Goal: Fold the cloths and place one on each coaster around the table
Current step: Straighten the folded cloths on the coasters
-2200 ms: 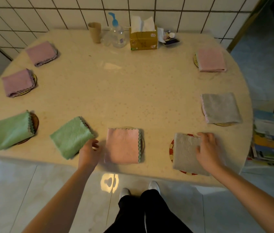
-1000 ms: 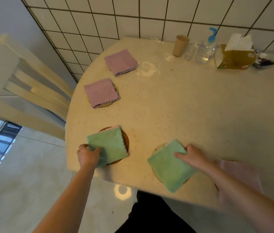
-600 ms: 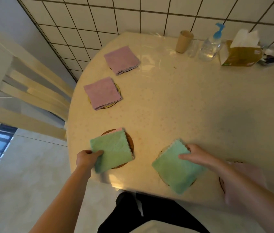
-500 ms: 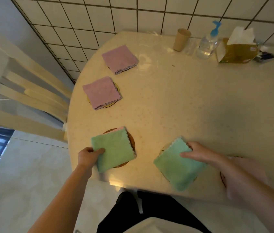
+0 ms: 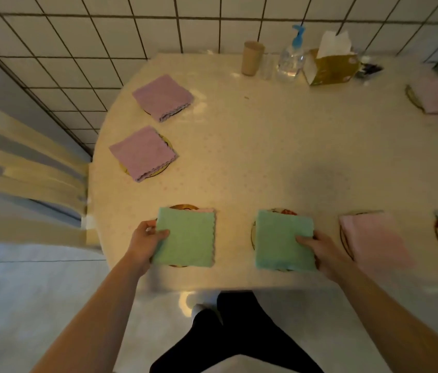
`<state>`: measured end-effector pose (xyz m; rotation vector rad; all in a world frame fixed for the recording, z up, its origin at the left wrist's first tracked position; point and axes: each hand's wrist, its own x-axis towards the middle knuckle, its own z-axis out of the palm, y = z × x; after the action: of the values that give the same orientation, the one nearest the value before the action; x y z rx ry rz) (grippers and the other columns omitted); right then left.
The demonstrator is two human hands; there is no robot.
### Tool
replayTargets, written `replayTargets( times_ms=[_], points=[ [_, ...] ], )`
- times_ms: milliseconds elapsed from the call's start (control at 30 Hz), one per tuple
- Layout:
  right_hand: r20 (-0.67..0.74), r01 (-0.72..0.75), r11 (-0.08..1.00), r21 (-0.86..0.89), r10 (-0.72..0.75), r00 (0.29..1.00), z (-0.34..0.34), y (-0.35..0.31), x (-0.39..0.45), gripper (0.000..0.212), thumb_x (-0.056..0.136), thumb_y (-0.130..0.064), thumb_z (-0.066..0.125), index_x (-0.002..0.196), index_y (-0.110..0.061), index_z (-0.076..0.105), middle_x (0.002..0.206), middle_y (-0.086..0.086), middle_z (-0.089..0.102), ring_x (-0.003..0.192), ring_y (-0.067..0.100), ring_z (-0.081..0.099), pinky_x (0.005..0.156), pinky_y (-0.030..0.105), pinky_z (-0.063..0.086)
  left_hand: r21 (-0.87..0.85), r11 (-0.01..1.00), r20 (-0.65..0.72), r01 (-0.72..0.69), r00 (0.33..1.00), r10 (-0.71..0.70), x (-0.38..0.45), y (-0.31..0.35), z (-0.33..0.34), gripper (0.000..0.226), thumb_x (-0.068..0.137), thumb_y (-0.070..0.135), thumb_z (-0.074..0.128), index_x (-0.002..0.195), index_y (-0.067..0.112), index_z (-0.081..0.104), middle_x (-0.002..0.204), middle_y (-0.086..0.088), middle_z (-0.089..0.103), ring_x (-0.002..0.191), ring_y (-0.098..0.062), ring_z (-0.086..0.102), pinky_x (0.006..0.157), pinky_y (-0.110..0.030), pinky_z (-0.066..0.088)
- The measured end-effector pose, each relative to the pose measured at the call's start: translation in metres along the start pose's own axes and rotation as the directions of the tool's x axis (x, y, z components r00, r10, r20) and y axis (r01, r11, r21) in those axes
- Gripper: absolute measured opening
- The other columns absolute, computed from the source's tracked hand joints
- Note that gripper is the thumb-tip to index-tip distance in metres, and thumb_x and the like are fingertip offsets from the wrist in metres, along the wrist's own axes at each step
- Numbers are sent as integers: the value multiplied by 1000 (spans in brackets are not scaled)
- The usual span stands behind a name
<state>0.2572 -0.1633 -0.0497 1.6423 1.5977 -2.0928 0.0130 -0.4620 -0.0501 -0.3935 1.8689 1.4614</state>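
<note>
Green cloths lie on coasters by the tabletop's near edge; left hand and right hand each pinch one.

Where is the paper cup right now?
In the head view, the paper cup stands at the table's far edge by the tiled wall, just left of the pump bottle and tissue box.

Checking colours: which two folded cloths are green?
The two nearest ones: the left green cloth and right green cloth; the others are purple, pink or grey.
</note>
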Motion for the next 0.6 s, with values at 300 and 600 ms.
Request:
replayTargets(
  times_ms=[300,600],
  points=[
    [-32,38,974,-224,-47,998,-3,-6,16,34,84,-15,65,118,-15,60,110,4,67,99,23,63,92,44,50,-82,995,-32,-63,998,61,3,-15,-14,24,86,1,64,103,14,53,107,-15,63,85,-28,63,68,-41,55],
    [-200,130,611,-781,-442,875,9,7,18,63,71,0,66,127,-2,38,118,22,47,101,39,48,84,42,41,222,967,-142,-123,977,157,9,-2,-6,45,85,24,69,124,17,48,111,-4,59,93,-21,58,71,-31,46]
  ],
)
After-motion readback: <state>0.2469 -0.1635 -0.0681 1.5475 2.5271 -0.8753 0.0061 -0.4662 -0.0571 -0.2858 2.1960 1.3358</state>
